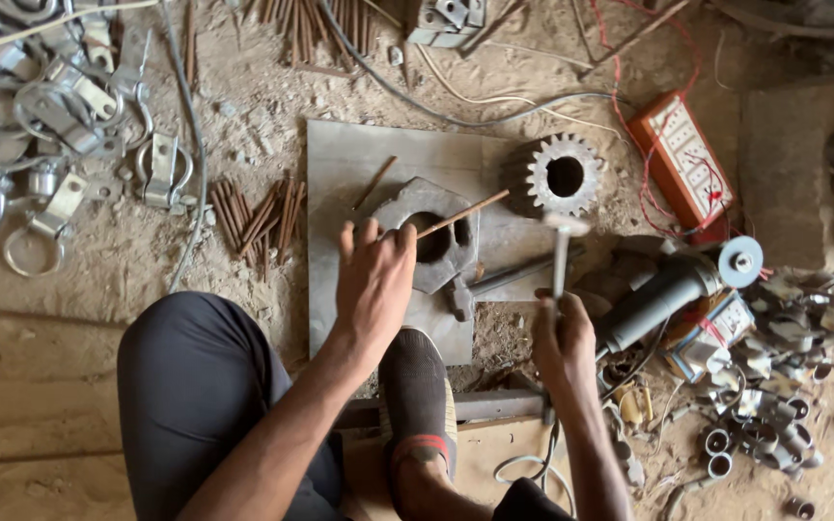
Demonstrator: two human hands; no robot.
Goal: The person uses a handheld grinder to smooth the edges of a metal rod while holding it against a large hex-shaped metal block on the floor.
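Sock (419,391) — dark, with a red band — is seen nearest the camera, planted beside a dark trouser knee (195,376) at the edge of a flat steel plate (349,159) laid on the dirt floor. A hammer (559,253) is gripped in the right hand (562,342), fingers closed round the handle, with the blurred head raised above the plate. A thin rusty rod (462,213) is pinched in the left hand (375,275) between thumb and fingertips; it is held at a slant, its near end at the fingers and its far end pointing up and right over the hole of a heavy metal block (436,236) that rests on the plate. A second hammer (504,280) is laid on the plate just beside the block. An angle grinder (673,289) is seen to the right, near a heap of short pipe pieces (774,425). Farther off, a toothed gear (562,176) stands at the plate's far corner — and a loose bundle of rusty rods (258,214) lies to the left of the plate. A red box (682,159) with wires is set beyond the gear, and a pile of metal clamps (50,116) fills the far left
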